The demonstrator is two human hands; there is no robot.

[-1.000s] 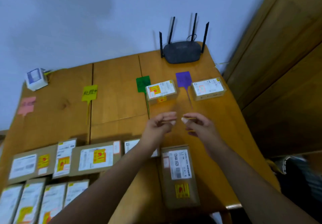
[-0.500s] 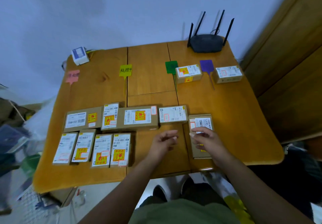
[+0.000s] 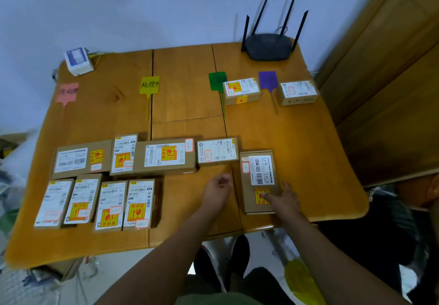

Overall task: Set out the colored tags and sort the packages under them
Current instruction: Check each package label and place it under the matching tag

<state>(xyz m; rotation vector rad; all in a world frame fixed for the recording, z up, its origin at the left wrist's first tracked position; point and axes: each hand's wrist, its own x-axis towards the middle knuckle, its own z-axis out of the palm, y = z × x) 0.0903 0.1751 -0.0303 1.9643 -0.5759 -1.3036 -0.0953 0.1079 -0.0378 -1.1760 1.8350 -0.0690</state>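
Note:
Four tags lie across the far half of the table: pink [image 3: 67, 91], yellow [image 3: 149, 85], green [image 3: 217, 81] and purple [image 3: 267, 80]. One small package [image 3: 241, 90] sits just right of the green tag. Another [image 3: 298, 92] sits right of the purple tag. Several brown labelled packages [image 3: 164, 156] lie in two rows at the front left. A long package [image 3: 259, 174] lies flat at the front right. My right hand [image 3: 283, 198] rests on its near end, a finger on the yellow sticker. My left hand [image 3: 217, 189] hovers left of it, fingers curled, holding nothing.
A black router [image 3: 267, 46] with several antennas stands at the far right of the wooden table [image 3: 308, 143]. A small white box [image 3: 78, 61] sits at the far left corner. A wooden door is close on the right. My legs show below the near edge.
Both hands have come back from the table's middle toward the near edge. My right hand has slid down onto the long package's near end. The view now takes in the whole table.

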